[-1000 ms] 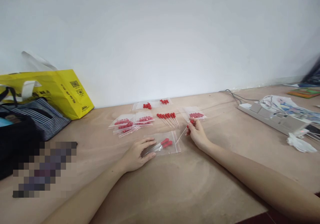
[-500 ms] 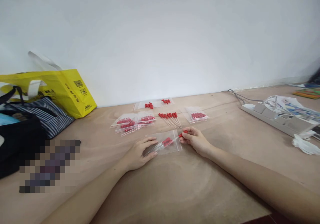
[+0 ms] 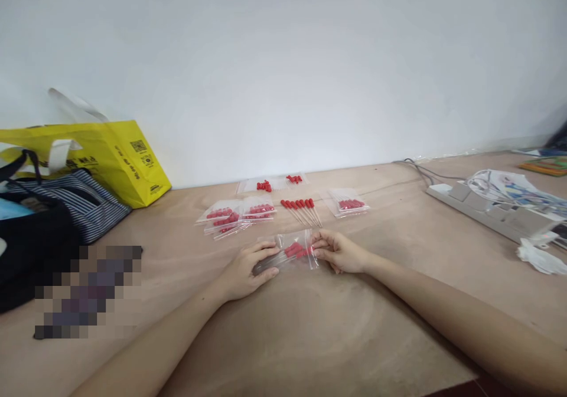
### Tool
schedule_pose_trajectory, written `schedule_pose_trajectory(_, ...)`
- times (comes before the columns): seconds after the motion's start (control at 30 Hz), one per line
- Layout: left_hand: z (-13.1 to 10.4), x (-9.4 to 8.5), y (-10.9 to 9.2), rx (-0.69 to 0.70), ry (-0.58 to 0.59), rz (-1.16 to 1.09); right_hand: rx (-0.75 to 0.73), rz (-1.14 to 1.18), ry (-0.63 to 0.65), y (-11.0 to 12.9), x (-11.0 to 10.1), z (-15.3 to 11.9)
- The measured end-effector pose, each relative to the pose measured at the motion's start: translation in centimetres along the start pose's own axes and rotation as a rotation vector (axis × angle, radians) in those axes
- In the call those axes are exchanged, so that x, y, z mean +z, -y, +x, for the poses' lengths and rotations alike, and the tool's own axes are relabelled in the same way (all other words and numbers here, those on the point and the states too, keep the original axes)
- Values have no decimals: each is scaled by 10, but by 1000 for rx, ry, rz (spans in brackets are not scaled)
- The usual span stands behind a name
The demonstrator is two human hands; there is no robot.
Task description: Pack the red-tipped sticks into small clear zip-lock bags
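A clear zip bag (image 3: 296,264) lies flat on the table between my hands, with several red-bulbed droppers (image 3: 294,249) inside. My left hand (image 3: 248,272) grips the bag's closed left end, thumb and fingers around the thin stems. At the open right end, the fingers of my right hand (image 3: 339,251) pinch the bulb end of one dropper, which lies almost wholly inside the bag. Just beyond the bag, a fanned row of loose droppers (image 3: 297,204) rests with red bulbs pointing away from me.
Filled zip bags (image 3: 230,217) are piled behind my left hand, and another filled bag (image 3: 349,203) lies right of the row. More bags (image 3: 264,186) sit near the wall. A yellow bag (image 3: 137,166) and striped pouch (image 3: 93,205) stand left; a power strip (image 3: 478,211) and crumpled tissue (image 3: 541,256) lie right.
My right hand has moved slightly left, sliding the dropper deeper into the zip bag. My left hand keeps its place on the bag.
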State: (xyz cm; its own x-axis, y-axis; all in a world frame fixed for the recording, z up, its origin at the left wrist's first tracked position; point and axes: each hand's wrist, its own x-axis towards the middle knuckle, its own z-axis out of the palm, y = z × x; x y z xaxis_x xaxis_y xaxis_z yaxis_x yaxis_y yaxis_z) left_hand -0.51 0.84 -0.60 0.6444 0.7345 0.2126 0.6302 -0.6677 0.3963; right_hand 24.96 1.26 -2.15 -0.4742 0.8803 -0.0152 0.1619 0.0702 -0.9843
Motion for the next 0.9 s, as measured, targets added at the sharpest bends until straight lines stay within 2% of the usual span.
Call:
schedule_pose_trajectory(0.2, 1, 2, 3, 11, -12, 5, -33, -186, -40, -4, 3, 6)
schedule_pose_trajectory(0.3, 0, 2, 3, 12, -12, 7, -118, -315, -74, -3, 3, 6)
schedule_pose_trajectory(0.4, 0, 1, 2, -8, -9, 16, -195, -334, -75, -2, 2, 7)
schedule_pose_trajectory(0.5, 0, 0, 0, -24, -1, 20, -197, -317, -96, -3, 2, 10)
schedule_pose_trajectory(0.77, 1, -2, -2, -71, 18, 27, -167, -458, -320, -8, 11, 17)
schedule_pose_trajectory(0.83, 1, -3, -2, -104, 20, 33, -124, -402, -264, -4, 8, 17)
schedule_pose_trajectory(0.9, 1, -2, -2, -146, 24, 48, -11, -304, -87, 3, -2, 19)
